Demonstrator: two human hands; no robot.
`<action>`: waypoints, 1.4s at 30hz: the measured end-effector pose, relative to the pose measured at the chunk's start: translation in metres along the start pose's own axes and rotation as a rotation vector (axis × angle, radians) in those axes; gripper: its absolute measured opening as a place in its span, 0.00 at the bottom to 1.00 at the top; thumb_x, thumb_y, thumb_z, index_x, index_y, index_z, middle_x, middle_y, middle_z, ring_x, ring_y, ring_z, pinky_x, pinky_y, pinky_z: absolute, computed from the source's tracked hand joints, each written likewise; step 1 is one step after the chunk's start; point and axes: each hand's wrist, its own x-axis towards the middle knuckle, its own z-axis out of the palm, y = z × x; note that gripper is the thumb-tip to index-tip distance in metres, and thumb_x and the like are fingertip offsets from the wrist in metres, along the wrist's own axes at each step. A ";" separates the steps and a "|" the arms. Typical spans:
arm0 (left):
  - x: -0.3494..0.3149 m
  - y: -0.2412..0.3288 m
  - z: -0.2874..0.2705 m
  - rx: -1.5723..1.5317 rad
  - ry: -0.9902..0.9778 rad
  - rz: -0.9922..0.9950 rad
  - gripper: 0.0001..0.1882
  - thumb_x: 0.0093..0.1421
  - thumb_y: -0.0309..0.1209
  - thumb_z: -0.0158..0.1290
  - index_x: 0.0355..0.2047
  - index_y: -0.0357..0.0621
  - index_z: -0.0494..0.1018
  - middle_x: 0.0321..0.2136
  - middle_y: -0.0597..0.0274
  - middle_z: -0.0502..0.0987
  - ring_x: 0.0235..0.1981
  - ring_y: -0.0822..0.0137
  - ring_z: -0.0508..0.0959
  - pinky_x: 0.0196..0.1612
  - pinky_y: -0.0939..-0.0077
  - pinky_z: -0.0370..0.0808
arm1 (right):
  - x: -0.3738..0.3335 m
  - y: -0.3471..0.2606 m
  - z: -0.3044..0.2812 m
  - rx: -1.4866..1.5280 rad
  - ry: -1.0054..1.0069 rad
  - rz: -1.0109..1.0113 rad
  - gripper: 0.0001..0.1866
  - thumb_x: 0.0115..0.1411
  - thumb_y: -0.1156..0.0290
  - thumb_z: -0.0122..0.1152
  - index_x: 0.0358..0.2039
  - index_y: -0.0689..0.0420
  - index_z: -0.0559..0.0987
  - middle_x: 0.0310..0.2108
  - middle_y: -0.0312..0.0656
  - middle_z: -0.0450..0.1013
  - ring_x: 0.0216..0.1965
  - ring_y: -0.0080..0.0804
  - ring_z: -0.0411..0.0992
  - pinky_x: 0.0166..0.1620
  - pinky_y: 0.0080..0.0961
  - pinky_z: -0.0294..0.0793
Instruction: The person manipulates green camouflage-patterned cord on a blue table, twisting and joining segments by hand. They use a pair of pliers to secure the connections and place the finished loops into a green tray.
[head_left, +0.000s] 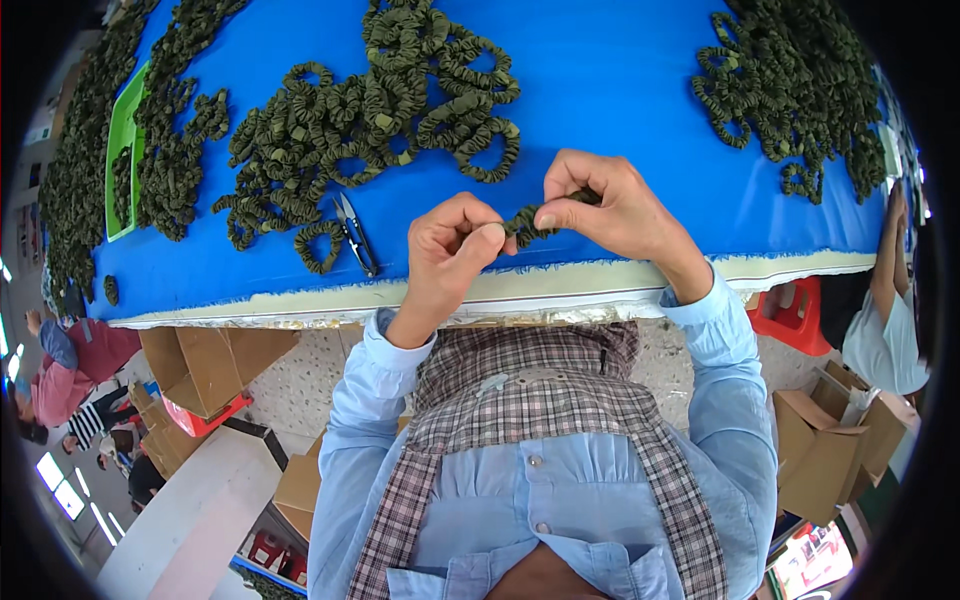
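A dark green scrunchie (527, 226) is stretched between my two hands, above the front edge of the blue-covered table (600, 90). My left hand (450, 245) pinches one side of it between thumb and fingertips. On the other side my right hand (612, 210) grips it, the index finger curled over and the thumb pressed along it. Left of my hands lie thread snips (355, 235) with their blades pointing away from me. One single scrunchie (318, 247) lies beside the snips. Behind them spreads a large heap of scrunchies (330, 130).
More scrunchies pile up at the right (800, 90) and along the far left (90, 150). A green tray (112, 165) sits among the left ones. Cardboard boxes (215, 365) and a red stool (795, 318) stand below the table edge. Other people are at both sides.
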 end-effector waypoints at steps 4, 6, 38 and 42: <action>0.003 0.001 0.002 -0.064 -0.059 -0.047 0.12 0.66 0.33 0.45 0.41 0.35 0.68 0.17 0.68 0.66 0.19 0.78 0.65 0.30 0.77 0.71 | 0.001 0.014 0.007 0.083 0.105 -0.172 0.09 0.54 0.72 0.67 0.29 0.60 0.74 0.17 0.30 0.67 0.20 0.14 0.61 0.22 0.18 0.59; 0.007 0.003 0.005 -0.083 -0.072 -0.047 0.14 0.67 0.33 0.44 0.47 0.35 0.64 0.19 0.67 0.67 0.20 0.77 0.67 0.29 0.79 0.69 | 0.003 0.012 0.012 0.239 0.144 -0.181 0.10 0.54 0.71 0.68 0.30 0.60 0.74 0.16 0.30 0.64 0.20 0.14 0.60 0.22 0.18 0.58; 0.015 0.024 0.000 -0.025 0.105 -0.003 0.04 0.57 0.22 0.56 0.27 0.35 0.74 0.15 0.69 0.72 0.20 0.82 0.74 0.23 0.88 0.67 | 0.001 -0.002 0.009 0.413 0.270 -0.194 0.14 0.63 0.61 0.58 0.40 0.60 0.78 0.15 0.27 0.63 0.14 0.11 0.57 0.18 0.14 0.55; 0.015 0.019 0.003 -0.096 0.103 -0.005 0.05 0.58 0.23 0.56 0.25 0.37 0.73 0.15 0.69 0.72 0.17 0.84 0.69 0.21 0.89 0.63 | -0.001 -0.001 0.008 -0.022 0.220 -0.352 0.15 0.47 0.70 0.73 0.36 0.58 0.81 0.16 0.30 0.68 0.14 0.13 0.54 0.18 0.15 0.53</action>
